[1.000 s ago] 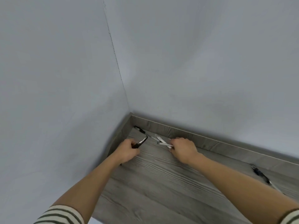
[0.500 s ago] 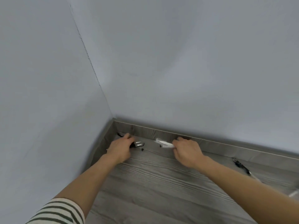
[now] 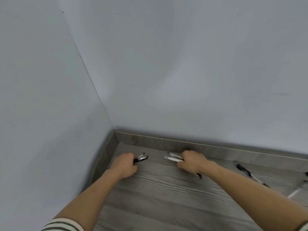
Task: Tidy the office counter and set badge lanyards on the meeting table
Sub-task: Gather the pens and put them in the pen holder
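The grey wood-grain counter (image 3: 160, 194) runs into a corner between two pale walls. My left hand (image 3: 124, 165) grips a couple of black and silver pens (image 3: 141, 159) whose tips stick out to the right. My right hand (image 3: 191, 161) grips a bunch of white pens (image 3: 172, 158) pointing left, and a dark pen end (image 3: 199, 175) pokes out below its wrist. Both hands sit close to the low back ledge (image 3: 166, 144). No lanyards are in view.
Another black and white pen (image 3: 246, 172) lies on the counter at the right. More white and dark pen ends (image 3: 300, 189) show at the right edge. Walls close off the left and the back.
My left hand has gathered the black pens from the corner into its grip. My right hand has lifted the white pens together. The view has shifted slightly.
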`<state>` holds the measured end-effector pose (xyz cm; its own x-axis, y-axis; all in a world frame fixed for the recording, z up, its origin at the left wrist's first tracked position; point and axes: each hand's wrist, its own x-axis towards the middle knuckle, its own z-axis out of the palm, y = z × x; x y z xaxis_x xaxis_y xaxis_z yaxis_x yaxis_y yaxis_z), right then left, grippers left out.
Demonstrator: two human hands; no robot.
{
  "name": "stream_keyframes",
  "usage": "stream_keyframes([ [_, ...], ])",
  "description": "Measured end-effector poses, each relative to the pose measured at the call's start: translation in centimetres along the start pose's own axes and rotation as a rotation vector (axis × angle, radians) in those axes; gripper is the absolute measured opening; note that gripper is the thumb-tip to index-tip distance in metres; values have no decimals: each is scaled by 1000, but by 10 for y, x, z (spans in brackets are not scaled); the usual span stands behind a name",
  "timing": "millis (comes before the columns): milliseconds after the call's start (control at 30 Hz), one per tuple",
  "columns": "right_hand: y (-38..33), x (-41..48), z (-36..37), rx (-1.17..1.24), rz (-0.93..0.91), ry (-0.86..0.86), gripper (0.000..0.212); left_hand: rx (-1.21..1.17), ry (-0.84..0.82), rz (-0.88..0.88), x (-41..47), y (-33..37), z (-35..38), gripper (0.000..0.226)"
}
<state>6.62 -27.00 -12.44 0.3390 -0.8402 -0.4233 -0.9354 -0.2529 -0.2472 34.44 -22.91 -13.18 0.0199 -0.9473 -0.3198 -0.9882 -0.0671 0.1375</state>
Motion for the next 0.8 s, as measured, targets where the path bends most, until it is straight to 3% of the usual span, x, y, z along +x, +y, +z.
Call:
stream_keyframes([
  [100, 18, -17, -4, 251, 56, 57, 20, -306, 40, -75, -9, 24, -2, 8],
  [200, 33, -40, -6, 499, 107, 186, 29, -550, 109, -82, -26, 57, -5, 19],
  [300, 42, -68, -8, 779, 89, 276, 36, -628, 165, -48, -39, 88, -7, 25],
  [400, 70, -112, -4, 1099, 92, 271, 27, -813, 132, 9, -49, 137, 4, 26],
  [567, 151, -208, 8, 1114, 150, 423, 25, -1032, 42, 113, -83, 263, 23, 24],
  [800, 258, -326, 25, 1288, 323, 605, 38, -1018, -13, 265, -131, 418, 44, 40],
])
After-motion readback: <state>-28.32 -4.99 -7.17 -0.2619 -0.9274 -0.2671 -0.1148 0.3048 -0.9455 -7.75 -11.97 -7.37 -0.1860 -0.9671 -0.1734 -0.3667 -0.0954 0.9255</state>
